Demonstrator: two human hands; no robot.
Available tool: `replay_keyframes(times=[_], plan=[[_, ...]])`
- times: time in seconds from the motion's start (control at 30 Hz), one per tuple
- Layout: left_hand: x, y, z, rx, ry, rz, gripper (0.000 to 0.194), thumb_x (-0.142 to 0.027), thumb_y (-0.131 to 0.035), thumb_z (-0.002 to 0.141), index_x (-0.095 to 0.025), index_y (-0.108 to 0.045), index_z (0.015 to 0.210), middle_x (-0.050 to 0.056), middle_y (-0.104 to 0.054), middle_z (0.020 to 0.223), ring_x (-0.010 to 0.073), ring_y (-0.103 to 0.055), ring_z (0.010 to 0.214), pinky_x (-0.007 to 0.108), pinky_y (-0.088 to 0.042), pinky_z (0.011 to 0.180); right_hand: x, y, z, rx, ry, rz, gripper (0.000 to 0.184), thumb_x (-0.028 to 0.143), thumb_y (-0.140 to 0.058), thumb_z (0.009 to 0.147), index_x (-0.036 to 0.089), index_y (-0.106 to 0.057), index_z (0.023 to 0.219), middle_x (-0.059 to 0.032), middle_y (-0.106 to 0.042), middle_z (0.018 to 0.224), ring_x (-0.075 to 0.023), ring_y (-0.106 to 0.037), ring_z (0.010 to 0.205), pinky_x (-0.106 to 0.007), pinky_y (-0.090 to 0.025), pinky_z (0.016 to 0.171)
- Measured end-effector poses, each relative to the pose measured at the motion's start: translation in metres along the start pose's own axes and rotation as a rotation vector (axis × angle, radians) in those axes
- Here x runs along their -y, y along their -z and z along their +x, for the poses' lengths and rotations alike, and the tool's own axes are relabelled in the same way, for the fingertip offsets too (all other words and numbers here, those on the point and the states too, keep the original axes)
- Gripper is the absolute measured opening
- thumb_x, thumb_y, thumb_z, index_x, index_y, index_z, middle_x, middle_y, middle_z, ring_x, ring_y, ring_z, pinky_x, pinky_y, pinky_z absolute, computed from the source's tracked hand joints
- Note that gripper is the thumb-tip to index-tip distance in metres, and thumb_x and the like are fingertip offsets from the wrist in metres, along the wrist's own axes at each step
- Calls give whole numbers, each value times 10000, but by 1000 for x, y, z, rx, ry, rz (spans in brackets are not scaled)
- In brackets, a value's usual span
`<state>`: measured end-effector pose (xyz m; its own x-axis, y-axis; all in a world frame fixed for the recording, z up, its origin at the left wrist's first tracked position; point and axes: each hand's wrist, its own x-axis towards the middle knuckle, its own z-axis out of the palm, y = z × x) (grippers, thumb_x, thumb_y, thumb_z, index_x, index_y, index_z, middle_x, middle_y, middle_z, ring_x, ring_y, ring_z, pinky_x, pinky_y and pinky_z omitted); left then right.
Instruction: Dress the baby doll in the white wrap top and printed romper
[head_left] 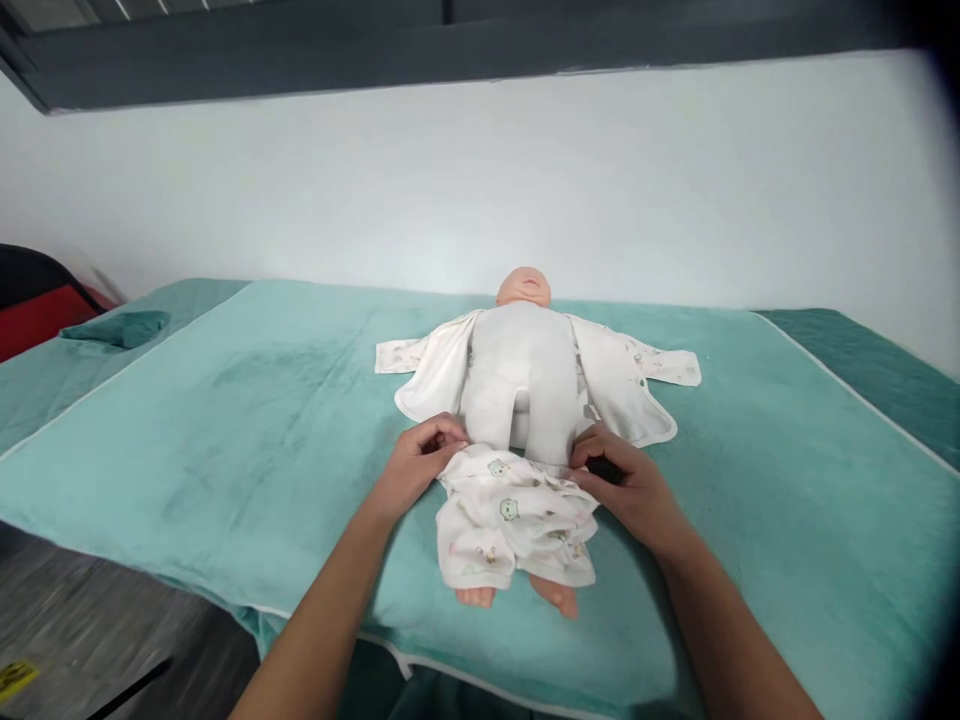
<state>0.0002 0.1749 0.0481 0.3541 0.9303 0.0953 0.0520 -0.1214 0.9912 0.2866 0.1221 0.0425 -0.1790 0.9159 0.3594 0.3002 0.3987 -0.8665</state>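
Note:
A baby doll (525, 286) lies on its back on the green bed cover, its feet toward me. Its grey cloth body (517, 350) shows between the two spread sides of an open white baby shirt (626, 385). White baby pants (517, 515) with small printed animals are around its lower legs, and the feet stick out below the cuffs. My left hand (427, 455) pinches the waistband at its left side. At the right side, my right hand (619, 480) pinches the waistband too. Both hands rest close to the doll's legs.
The green cover (225, 430) spreads over the bed up to a white wall (450, 190). A folded green cloth bit (116, 328) lies at the far left, near a red and black object (37, 300). Dark floor (112, 620) shows at lower left.

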Motion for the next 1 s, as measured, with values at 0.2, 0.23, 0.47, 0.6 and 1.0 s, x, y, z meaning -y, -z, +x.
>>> replay_keyframes(times=[0.2, 0.23, 0.47, 0.6, 1.0], plan=[[-3, 10, -11, 206, 15, 13, 126, -283, -736, 827, -186, -664, 867, 0, -497, 940, 101, -422, 735, 252, -347, 680, -3, 6, -9, 99, -44, 147, 106, 301, -745, 855, 242, -658, 870, -22, -583, 913, -180, -552, 859, -316, -411, 763], [-3, 11, -11, 219, 22, 10, 133, -280, -735, 826, -179, -649, 835, 1, -494, 941, 101, -417, 735, 252, -343, 679, -4, 8, -9, 129, -71, 169, 107, 311, -736, 864, 242, -657, 889, -23, -581, 922, -182, -548, 866, -314, -411, 765], [-3, 18, -11, 274, -7, -39, 133, -269, -722, 828, -175, -629, 820, 34, -520, 1036, 140, -489, 849, 267, -384, 749, -1, 20, -20, 282, -223, 233, 180, 344, -678, 909, 254, -621, 1054, -20, -581, 990, -180, -525, 906, -302, -426, 787], [-5, 17, -13, 216, -64, -17, 93, -268, -695, 858, -189, -649, 846, 77, -505, 1317, 219, -522, 1169, 304, -413, 920, -4, 13, -20, 167, -244, 153, 150, 373, -657, 920, 243, -590, 951, -5, -559, 915, -164, -512, 831, -292, -422, 726], [-24, -11, 47, -216, -78, 92, 172, -381, -584, 925, -218, -534, 900, -24, -591, 752, 130, -539, 689, 258, -395, 650, 1, -5, 40, -498, -150, -140, 194, 403, -618, 908, 259, -489, 904, -14, -666, 910, -181, -606, 815, -329, -465, 725]])
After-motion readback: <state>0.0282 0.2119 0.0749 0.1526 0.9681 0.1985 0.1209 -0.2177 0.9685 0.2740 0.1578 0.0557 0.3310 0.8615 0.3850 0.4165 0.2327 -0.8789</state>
